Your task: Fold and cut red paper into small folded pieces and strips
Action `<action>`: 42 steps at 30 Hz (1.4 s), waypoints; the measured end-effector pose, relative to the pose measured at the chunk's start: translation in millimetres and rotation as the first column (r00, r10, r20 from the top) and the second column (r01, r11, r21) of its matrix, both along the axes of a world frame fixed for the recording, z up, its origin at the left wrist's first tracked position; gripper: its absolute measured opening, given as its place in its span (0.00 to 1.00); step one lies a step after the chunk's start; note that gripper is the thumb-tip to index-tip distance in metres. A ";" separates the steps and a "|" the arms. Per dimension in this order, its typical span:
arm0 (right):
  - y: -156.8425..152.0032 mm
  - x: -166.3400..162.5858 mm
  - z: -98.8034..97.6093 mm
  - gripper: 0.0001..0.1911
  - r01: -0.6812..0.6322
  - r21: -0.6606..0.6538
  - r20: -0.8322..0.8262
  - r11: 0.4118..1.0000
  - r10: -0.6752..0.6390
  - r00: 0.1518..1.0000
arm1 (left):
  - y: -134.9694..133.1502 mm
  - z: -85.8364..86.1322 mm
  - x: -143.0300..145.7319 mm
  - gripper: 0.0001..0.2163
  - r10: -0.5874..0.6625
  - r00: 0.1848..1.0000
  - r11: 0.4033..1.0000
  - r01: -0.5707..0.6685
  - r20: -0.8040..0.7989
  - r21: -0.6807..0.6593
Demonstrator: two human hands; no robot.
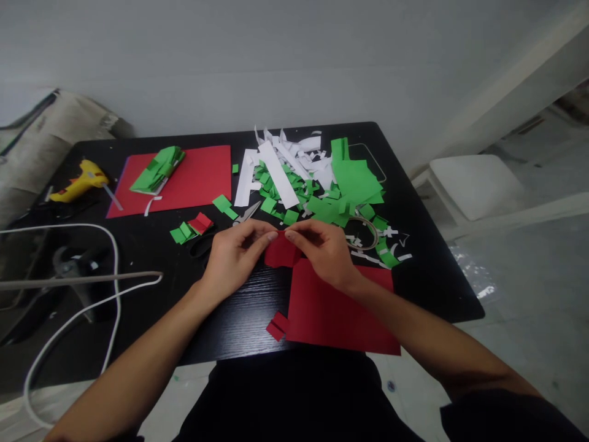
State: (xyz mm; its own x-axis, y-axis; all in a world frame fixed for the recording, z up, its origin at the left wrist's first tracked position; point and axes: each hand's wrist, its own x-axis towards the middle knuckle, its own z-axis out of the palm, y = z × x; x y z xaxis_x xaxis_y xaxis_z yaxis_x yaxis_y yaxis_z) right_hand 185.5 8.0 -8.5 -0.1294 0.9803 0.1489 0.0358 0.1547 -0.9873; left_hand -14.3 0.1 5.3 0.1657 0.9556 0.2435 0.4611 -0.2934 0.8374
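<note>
Both hands pinch the top edge of a small piece of red paper [280, 250] above the black table. My left hand [234, 252] grips it at its upper left, thumb against fingertips. On the other side, my right hand [324, 248] closes thumb and fingers on its upper right. A large red sheet [343, 310] lies beneath my right wrist, with a small folded red piece [277, 326] at its left edge. Scissors [248, 212] rest just behind my left hand, their handles partly hidden by it.
Green scraps [271, 184] and white paper strips [278, 175] heap at the table's back. A roll of tape [363, 233] lies right of my right hand. At left are a yellow glue gun [80, 182], another red sheet [207, 175] with folded green paper [159, 169], and a white cable [117, 258].
</note>
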 end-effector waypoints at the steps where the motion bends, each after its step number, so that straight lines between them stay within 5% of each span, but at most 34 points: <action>1: -0.1 -0.2 0.1 0.10 -0.002 0.001 0.001 1.000 0.002 1.000 | -0.2 -0.1 -0.1 0.08 -0.004 1.000 1.000 0.004 -0.004 0.001; 42: 1.0 -0.2 -2.7 0.10 -0.051 -0.019 -0.056 0.999 0.049 0.997 | -0.5 3.0 5.4 0.07 0.000 0.996 0.998 0.006 0.094 -0.061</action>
